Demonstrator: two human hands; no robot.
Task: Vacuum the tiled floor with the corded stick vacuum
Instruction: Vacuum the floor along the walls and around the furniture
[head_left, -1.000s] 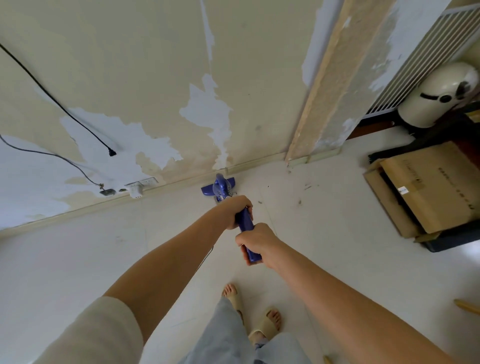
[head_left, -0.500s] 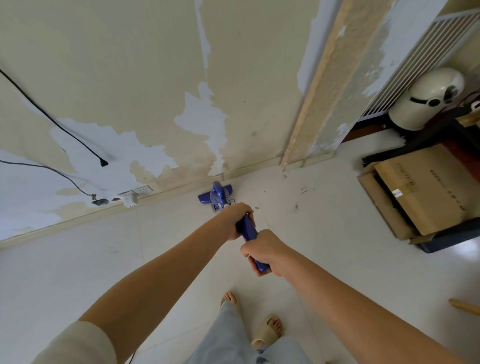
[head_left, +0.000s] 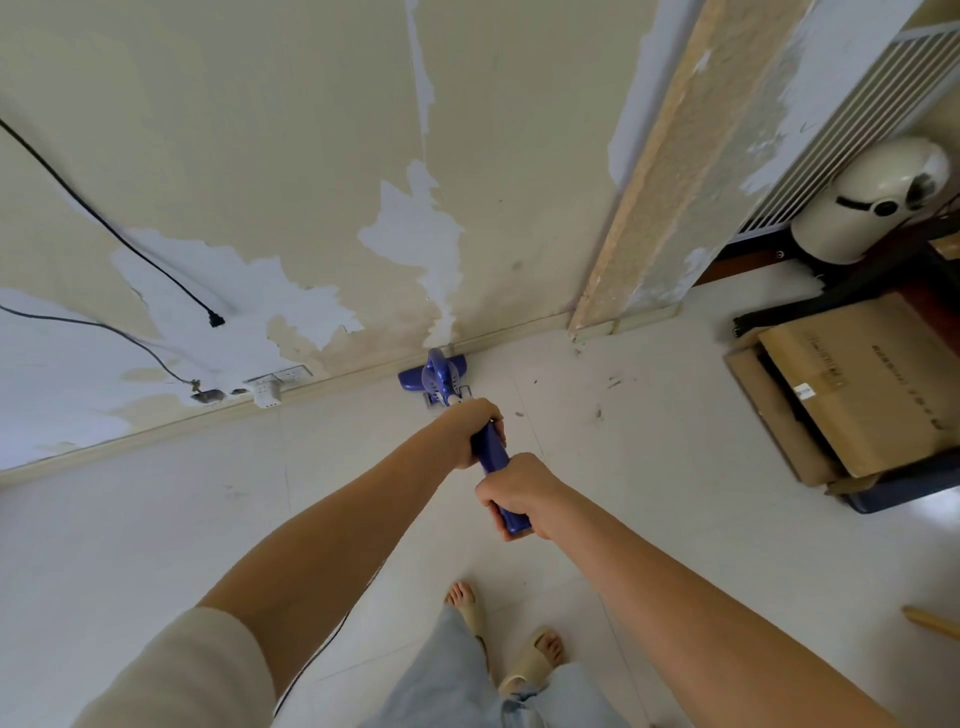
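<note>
A blue stick vacuum (head_left: 435, 378) stands on the pale tiled floor (head_left: 649, 493), its head right against the skirting of the peeling wall. My left hand (head_left: 470, 431) grips the upper part of the blue handle. Just below it, my right hand (head_left: 514, 493) grips the handle's end. A thin dark cord (head_left: 317, 652) trails on the floor under my left arm. Small dark bits of debris (head_left: 597, 413) lie on the tiles to the right of the vacuum head.
A wall socket with a white plug (head_left: 267, 392) sits low on the left, and black cables (head_left: 104, 223) hang down the wall. Cardboard boxes (head_left: 852, 384) and a white helmet (head_left: 867, 202) stand at the right. My sandalled feet (head_left: 519, 654) are below the handle.
The vacuum head has slid forward from a little off the wall until it meets the skirting. Both hands kept their grip on the handle and stretched forward with it.
</note>
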